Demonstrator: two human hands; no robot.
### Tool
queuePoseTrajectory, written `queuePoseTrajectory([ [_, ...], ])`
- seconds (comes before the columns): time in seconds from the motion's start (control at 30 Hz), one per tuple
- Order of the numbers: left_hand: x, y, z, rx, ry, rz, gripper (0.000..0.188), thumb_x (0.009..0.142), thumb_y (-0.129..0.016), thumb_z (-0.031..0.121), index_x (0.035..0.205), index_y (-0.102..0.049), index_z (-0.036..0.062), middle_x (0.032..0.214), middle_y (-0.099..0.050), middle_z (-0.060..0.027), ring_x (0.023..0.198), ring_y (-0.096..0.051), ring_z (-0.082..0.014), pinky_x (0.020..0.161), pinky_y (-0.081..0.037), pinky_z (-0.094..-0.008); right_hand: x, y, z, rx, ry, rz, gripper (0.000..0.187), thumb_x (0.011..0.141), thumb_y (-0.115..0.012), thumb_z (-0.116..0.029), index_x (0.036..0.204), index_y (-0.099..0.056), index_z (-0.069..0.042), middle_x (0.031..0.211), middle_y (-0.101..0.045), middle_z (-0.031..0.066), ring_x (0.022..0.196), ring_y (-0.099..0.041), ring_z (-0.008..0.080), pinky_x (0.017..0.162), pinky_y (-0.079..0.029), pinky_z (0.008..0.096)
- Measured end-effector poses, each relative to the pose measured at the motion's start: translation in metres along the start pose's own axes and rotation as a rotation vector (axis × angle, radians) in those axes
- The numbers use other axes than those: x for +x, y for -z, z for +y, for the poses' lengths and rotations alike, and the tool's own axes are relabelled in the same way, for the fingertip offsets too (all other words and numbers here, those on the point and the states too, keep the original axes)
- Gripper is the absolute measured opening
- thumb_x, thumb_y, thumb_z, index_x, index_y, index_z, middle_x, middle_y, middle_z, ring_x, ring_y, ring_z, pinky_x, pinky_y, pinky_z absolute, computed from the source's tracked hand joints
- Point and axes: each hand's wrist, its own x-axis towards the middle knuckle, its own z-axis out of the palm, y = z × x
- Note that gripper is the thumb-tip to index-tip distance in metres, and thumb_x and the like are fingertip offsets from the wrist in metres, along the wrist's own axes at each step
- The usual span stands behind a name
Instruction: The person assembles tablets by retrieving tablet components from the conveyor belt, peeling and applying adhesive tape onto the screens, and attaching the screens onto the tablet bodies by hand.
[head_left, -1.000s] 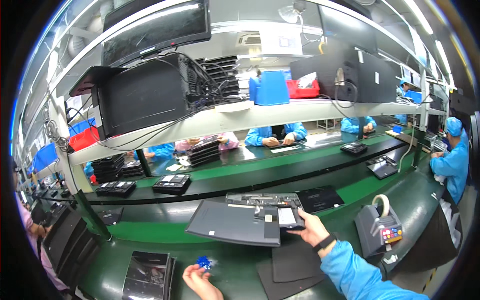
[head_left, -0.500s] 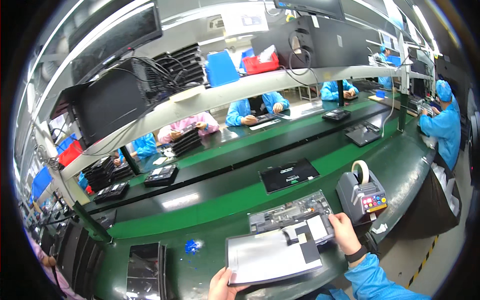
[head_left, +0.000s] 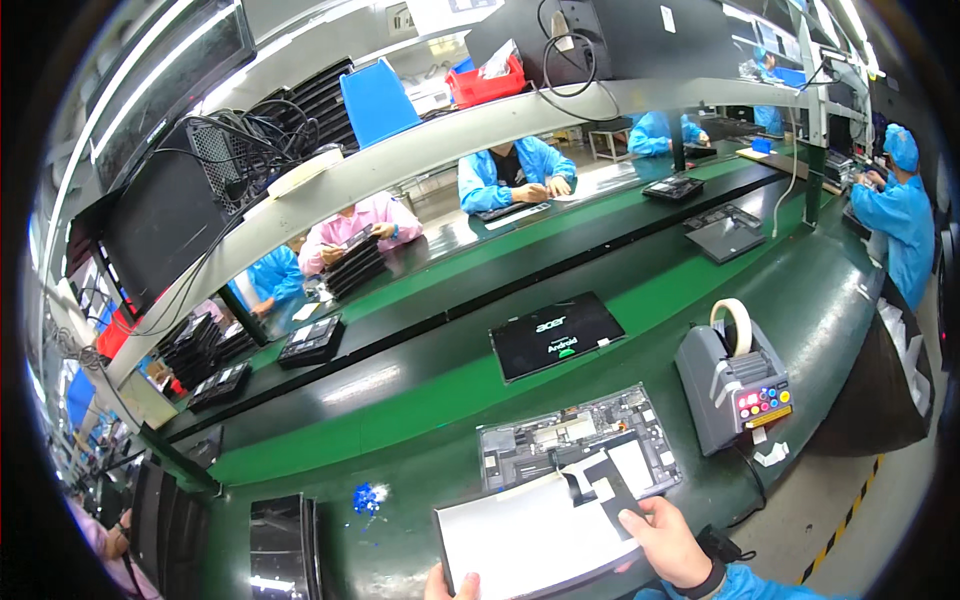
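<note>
A flat screen panel [head_left: 520, 535], with a white back and a dark strip at its right end, is tilted in front of me. My left hand [head_left: 455, 586], partly cut off by the lower edge of the view, pinches its near left corner. My right hand [head_left: 672, 542] grips the right end, thumb on the dark strip and fingers mostly hidden underneath. Just beyond the panel lies an opened device body [head_left: 570, 432] with circuit boards and dark battery blocks exposed. A short dark ribbon [head_left: 572, 485] shows at the panel's far edge, by the opened body.
A grey tape dispenser [head_left: 735, 385] stands at the right. Ahead lies a lit black screen [head_left: 557, 335]. Blue scraps [head_left: 368, 499] and stacked dark panels [head_left: 283, 545] are at the left. An overhead shelf [head_left: 440, 140] crosses the bench, with several co-workers beyond it.
My right hand has moved from the opened body's right edge down onto the panel's dark strip. The panel sits lower and nearer to me. The whole view has shifted.
</note>
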Motion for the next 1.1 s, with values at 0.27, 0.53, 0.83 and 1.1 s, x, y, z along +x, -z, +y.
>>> queuePoseTrajectory([
  [0.27,0.116,0.011,0.034,0.646,-0.596,-0.189,0.025,0.081,-0.060,0.011,0.103,-0.060,-0.0013,0.095,-0.062,-0.0153,0.090,-0.060,-0.0283,0.082,-0.046,-0.0338,-0.003,-0.011,0.003,-0.133,0.229,0.051,0.017,0.093,-0.053,-0.017,0.096,-0.052,0.000,0.079,-0.055,0.0020,0.071,-0.051,0.0083,0.063,-0.042,0.0217],
  [0.53,0.158,0.018,0.037,0.423,0.245,-0.708,0.024,0.088,-0.059,0.023,0.100,-0.064,0.0022,0.081,-0.062,0.0014,0.069,-0.053,-0.0048,0.058,-0.042,-0.0188,-0.001,-0.015,0.003,0.059,0.249,0.004,0.010,0.093,-0.053,-0.012,0.094,-0.049,-0.004,0.076,-0.052,-0.0013,0.068,-0.047,0.0050,0.060,-0.039,0.0194],
  [0.83,0.134,0.001,0.038,0.484,0.200,-0.452,0.023,0.085,-0.065,0.024,0.084,-0.057,0.0025,0.067,-0.057,0.0034,0.057,-0.047,-0.0023,0.047,-0.036,-0.0187,0.006,-0.015,0.012,0.153,0.260,0.004,0.009,0.092,-0.053,-0.010,0.095,-0.048,-0.003,0.078,-0.055,0.0000,0.070,-0.050,0.0044,0.062,-0.040,0.0184],
  [1.1,0.117,-0.010,0.008,0.303,-0.071,-0.238,0.013,0.086,-0.063,0.010,0.088,-0.056,-0.0008,0.079,-0.061,-0.0016,0.070,-0.057,-0.0047,0.062,-0.046,-0.0182,0.009,-0.011,0.013,0.147,0.238,-0.011,0.010,0.093,-0.053,-0.009,0.098,-0.049,-0.002,0.081,-0.057,0.0015,0.072,-0.052,0.0055,0.065,-0.042,0.0190],
])
